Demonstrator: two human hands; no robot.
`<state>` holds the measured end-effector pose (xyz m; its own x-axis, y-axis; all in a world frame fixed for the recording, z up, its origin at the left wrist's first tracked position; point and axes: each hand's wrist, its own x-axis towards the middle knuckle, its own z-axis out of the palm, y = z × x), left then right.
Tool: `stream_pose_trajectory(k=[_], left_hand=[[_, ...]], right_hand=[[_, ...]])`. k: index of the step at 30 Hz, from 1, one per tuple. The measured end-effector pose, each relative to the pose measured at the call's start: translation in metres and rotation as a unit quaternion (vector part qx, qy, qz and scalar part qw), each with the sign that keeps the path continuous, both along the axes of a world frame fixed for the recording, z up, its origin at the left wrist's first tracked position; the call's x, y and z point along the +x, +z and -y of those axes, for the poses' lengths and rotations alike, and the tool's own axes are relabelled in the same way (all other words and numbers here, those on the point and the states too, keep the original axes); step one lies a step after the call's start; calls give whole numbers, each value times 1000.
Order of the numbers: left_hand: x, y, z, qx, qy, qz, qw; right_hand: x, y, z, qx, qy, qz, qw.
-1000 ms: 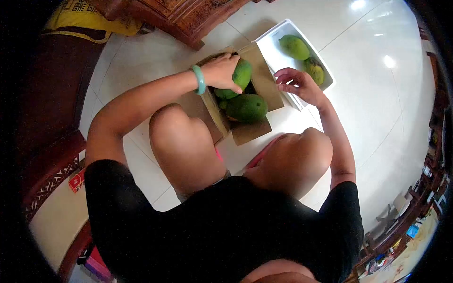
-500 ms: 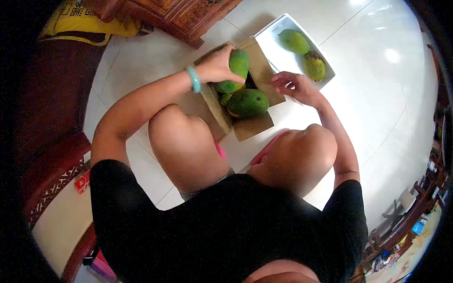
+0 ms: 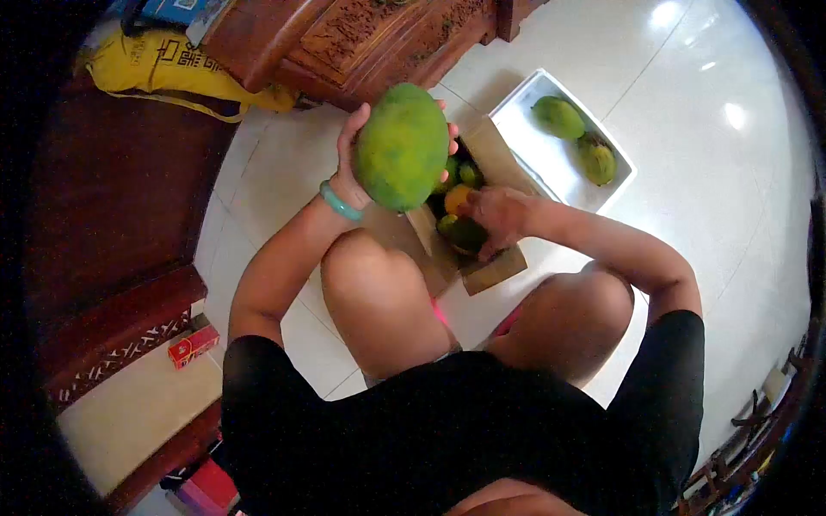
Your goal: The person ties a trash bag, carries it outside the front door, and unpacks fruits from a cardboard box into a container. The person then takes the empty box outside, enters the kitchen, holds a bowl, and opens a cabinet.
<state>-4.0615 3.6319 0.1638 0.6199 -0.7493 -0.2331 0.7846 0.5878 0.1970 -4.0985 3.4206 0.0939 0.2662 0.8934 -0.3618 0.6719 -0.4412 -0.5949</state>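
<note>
A large green mango (image 3: 402,148) rests in my left hand (image 3: 351,155), raised above the floor, with fingers wrapped round its far side. My right hand (image 3: 501,219) reaches into the cardboard box (image 3: 496,277), its fingers on a dark green mango (image 3: 461,233). Beside those fingers in the box lies a yellow-orange fruit (image 3: 457,199), with more green fruit further back. To the right, a white foam box (image 3: 527,148) holds a green mango (image 3: 557,117) and a yellowish, dark-marked mango (image 3: 595,161).
Carved wooden furniture (image 3: 344,43) stands beyond the boxes. A yellow bag (image 3: 159,73) lies at the upper left. A red packet (image 3: 194,347) sits on a pale bench top (image 3: 142,413) at the left. My knees flank the near side of the cardboard box.
My left hand has lifted the large mango out of the cardboard box, up and to the left. My right hand has moved left into the box, onto the dark green mango. The view has shifted.
</note>
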Motion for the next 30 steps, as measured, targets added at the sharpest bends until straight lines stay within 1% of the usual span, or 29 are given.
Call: stream_pose_trajectory(k=[1,2,3,4,5,6,7,8,9,10,11,12,13,14,15,16,18,19,20,22,23,24,26,28,30], left_hand=[[-1,6,-2,84,1,99,992],[-4,10,-1,166,1,195,967],[-9,14,1,198,22,204,958],[-10,17,2,198,23,204,958],[-14,17,4,230,25,239,943],[-15,18,5,259,28,275,926],[-16,19,6,274,23,294,915],[-15,21,6,270,24,293,917],[-16,23,5,277,28,289,916],[-17,23,3,285,34,283,915],[-16,20,-1,250,40,268,929],[-15,18,-6,247,44,260,932],[-13,19,-10,226,69,242,941],[-13,20,-16,208,93,222,948],[-14,18,-22,196,115,216,950],[-13,16,-28,196,118,209,951],[-13,9,-39,43,124,142,981],[-14,8,-43,27,123,123,984],[-14,3,-46,25,125,118,985],[-13,-4,-51,40,128,102,986],[-13,-4,-49,67,125,101,985],[-13,-3,-48,66,125,99,985],[-11,-2,-42,90,114,77,986],[-10,-3,-39,84,103,76,988],[-7,-4,-37,87,92,66,990]], right_hand=[[-5,-8,-3,-17,23,30,999],[-10,-13,-6,-34,44,58,997],[-13,-18,-10,-32,46,62,997],[-17,-22,-12,-56,42,86,994],[-21,-23,-13,-80,39,108,990],[-21,-23,-14,-82,40,106,990],[-19,-23,-17,-123,50,72,989],[-15,-24,-18,-163,60,38,984],[-13,-34,-12,-128,45,24,991],[-7,-38,-4,-133,48,20,990],[-1,-41,3,-32,25,-35,999],[2,-26,4,69,1,-91,993],[11,-7,8,-6,4,-172,985],[16,2,14,-9,8,-179,984],[21,5,26,39,-51,-269,961],[23,3,39,87,-110,-353,925],[19,-4,70,171,-224,-478,832],[15,-14,89,244,-279,-538,757],[9,-28,108,314,-331,-588,668],[0,-55,145,410,-412,-618,529],[1,-47,144,447,-411,-620,497],[2,-38,142,483,-409,-621,463],[1,-36,146,519,-427,-653,349],[4,-32,144,528,-411,-664,334],[4,-31,139,519,-416,-658,353]])
